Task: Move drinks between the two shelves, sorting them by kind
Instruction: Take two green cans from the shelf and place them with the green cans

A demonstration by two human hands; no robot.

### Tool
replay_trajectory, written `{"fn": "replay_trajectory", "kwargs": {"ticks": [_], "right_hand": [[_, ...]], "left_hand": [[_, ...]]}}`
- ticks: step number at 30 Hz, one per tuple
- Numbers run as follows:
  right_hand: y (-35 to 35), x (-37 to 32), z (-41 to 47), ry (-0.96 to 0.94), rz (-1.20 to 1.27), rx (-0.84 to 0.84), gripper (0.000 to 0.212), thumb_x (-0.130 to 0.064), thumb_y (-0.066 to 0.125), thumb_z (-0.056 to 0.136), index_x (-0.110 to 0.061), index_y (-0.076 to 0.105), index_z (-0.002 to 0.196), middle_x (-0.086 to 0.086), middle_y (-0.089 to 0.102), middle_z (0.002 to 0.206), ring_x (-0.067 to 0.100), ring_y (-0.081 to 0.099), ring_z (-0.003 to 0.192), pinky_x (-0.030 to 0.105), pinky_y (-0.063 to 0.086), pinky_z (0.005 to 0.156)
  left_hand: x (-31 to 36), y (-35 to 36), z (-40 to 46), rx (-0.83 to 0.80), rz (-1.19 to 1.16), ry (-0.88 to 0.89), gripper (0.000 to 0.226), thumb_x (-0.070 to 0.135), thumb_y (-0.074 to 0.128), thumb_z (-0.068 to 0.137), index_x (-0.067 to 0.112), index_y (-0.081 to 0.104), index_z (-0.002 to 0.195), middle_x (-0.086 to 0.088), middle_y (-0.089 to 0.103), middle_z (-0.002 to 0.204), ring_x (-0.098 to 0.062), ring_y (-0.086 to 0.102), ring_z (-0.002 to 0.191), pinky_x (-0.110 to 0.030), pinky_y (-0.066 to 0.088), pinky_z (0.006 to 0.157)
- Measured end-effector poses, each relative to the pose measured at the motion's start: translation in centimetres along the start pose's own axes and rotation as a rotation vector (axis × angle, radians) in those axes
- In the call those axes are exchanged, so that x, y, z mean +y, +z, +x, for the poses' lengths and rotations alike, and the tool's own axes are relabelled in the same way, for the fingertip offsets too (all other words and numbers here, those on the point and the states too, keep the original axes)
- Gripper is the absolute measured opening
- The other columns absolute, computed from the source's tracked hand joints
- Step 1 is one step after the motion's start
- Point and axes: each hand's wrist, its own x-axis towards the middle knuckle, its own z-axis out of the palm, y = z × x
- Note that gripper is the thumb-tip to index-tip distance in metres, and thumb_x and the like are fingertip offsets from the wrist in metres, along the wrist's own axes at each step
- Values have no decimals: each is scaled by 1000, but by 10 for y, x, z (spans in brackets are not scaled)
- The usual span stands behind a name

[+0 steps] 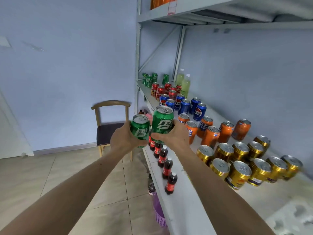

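Note:
My left hand (124,137) grips a green can (140,128) upright, in front of the shelf's front edge. My right hand (172,135) holds a second green can (162,125) just to its right, slightly higher. On the grey shelf (184,180) stand grouped cans: green cans (149,78) at the far end, then red cans (163,90), blue cans (184,105), orange cans (218,131) and gold cans (243,163) nearest me. Two pale green bottles (183,82) stand at the back. Small cola bottles (165,164) show below the shelf's front edge.
A wooden chair (110,128) with a dark seat stands against the blue wall left of the shelf unit. An upper shelf (186,12) carries orange drinks. A purple basket (159,212) sits low beside the shelf. Tiled floor (67,175) spreads to the left.

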Motion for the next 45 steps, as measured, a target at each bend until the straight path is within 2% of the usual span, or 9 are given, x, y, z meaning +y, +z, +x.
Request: {"fn": "replay_trajectory", "kwargs": {"ticks": [3,12,16,20,24,29,33,38,45], "right_hand": [[27,-16,34,15,22,22,74,-36,91,48,-17,60,113,0,70,108,17,66,99,40,56,88],[92,-40,138,23,-8,63,71,-39,91,46,-19,65,109,-4,73,101,12,68,92,36,58,83],[114,-42,191,21,-37,63,71,-39,91,49,-18,64,111,-7,70,99,11,67,91,30,56,79],[129,-41,250,32,-28,68,73,-37,91,47,-19,62,111,-4,71,100,16,68,92,36,58,82],[140,-48,304,6,-42,61,67,-33,92,52,-16,63,111,-3,70,98,15,67,91,33,56,82],[158,-47,371,-5,-42,66,60,-32,92,52,-19,64,103,-3,70,94,16,67,89,32,56,79],[175,-50,423,6,-48,64,53,-29,92,53,-28,57,92,-8,66,88,12,65,84,27,54,76],[204,-52,488,84,-86,157,55,-31,93,52,-26,55,92,-4,68,90,15,67,83,33,58,77],[230,-53,566,156,-130,250,52,-33,92,54,-22,59,92,-5,67,88,11,63,77,20,48,63]], "left_hand": [[-16,-12,48,-44,11,26,80,48,90,46,22,54,112,5,69,104,-17,66,94,-40,57,82],[-60,-18,174,-86,31,58,79,46,88,48,22,54,115,4,69,106,-19,64,101,-36,54,83],[-73,-9,235,-86,29,83,81,51,87,48,21,55,116,3,70,107,-21,65,102,-39,55,83],[-74,0,293,-72,27,89,84,52,86,46,22,56,118,3,70,107,-21,65,100,-39,55,84],[-75,7,351,-71,38,84,84,54,85,44,23,56,117,5,70,104,-20,65,98,-42,55,84],[-78,20,423,-68,12,92,80,49,88,47,21,52,114,6,67,100,-19,63,95,-40,54,82],[-85,32,489,-79,8,125,79,51,88,47,23,53,112,6,68,101,-19,64,97,-38,54,80],[-91,43,572,-131,26,212,79,51,88,50,23,53,115,5,69,103,-19,64,96,-37,54,83],[-92,63,674,-208,-3,283,82,49,88,46,24,54,117,7,70,104,-19,65,95,-38,54,84]]}}
